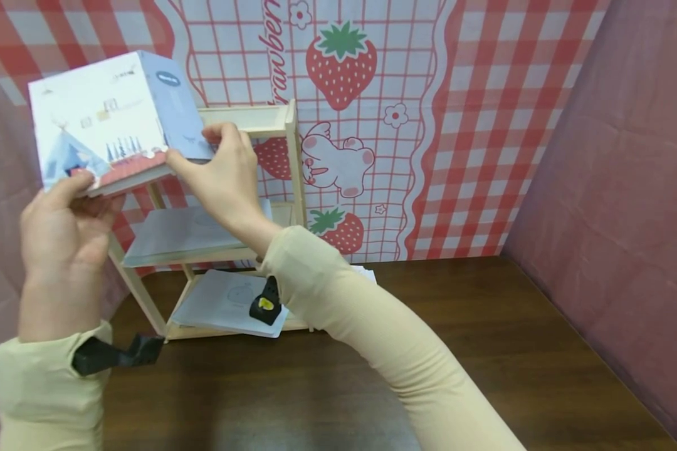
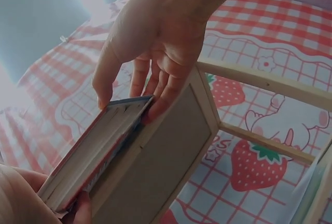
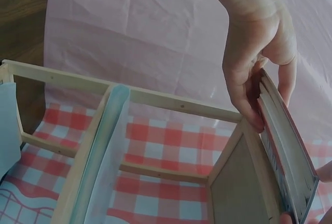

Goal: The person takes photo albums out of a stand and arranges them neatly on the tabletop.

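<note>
Both hands hold a thick book (image 1: pixel 101 119) over the top tier of a small wooden shelf rack (image 1: pixel 296 181). Its white cover carries a blue tent picture, and a blue face shows on the right. My left hand (image 1: pixel 70 232) grips the near left corner, thumb on the cover and fingers underneath. At the right side, my right hand (image 1: pixel 225 181) pinches the book by its edge. Page edges of the book (image 2: pixel 104 141) show between the covers in the left wrist view. In the right wrist view the book (image 3: pixel 288 141) lies close along the rack's top board.
On the middle tier lies a pale, thin stack (image 1: pixel 175 232). White sheets (image 1: pixel 214 307) with a faint drawing lie on the bottom tier. The rack stands on a dark wooden table (image 1: pixel 429 363), before a strawberry-print checked cloth (image 1: pixel 344 69). Pink cloth (image 1: pixel 609 188) hangs at the right.
</note>
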Motion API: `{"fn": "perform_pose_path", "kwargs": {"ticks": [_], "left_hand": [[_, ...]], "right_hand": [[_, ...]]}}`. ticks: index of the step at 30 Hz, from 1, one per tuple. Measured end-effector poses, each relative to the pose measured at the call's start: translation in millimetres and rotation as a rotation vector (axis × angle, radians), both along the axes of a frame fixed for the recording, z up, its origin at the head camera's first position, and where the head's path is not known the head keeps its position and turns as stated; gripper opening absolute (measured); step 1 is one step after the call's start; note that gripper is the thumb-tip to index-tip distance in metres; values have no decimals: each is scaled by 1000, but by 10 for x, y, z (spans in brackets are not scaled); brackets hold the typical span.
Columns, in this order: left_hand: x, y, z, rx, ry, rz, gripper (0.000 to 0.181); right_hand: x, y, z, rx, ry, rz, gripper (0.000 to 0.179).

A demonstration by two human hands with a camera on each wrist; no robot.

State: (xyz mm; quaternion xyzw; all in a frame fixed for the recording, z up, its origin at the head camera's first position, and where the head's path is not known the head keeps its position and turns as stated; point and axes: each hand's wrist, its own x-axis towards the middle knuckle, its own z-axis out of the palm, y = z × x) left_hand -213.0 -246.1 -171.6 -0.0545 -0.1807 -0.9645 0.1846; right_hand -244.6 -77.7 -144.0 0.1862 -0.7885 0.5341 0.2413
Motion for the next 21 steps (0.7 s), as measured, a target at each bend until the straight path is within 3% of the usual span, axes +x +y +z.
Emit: {"fn": "perform_pose_path", "kwargs": {"ticks": [4,8,12,17,21], "left_hand": [[-6,1,-45,-7,-23,11,38],[-22,-7,-85,-68,-51,20,33],[-36,-34,-110,-103,-41,5,24],[-51,-88,-149,-141,-11,-87,16],[-51,-133,-184,-161,4,-151,20]], "right_hand": [[9,21,-46,-11,26,11,46],[17,55,-99,-15,38,15,45],[29,66,-134,2,66,15,43],[33,70,-151,3,90,16,42],[29,65,-166,10,103,13,43]]}}
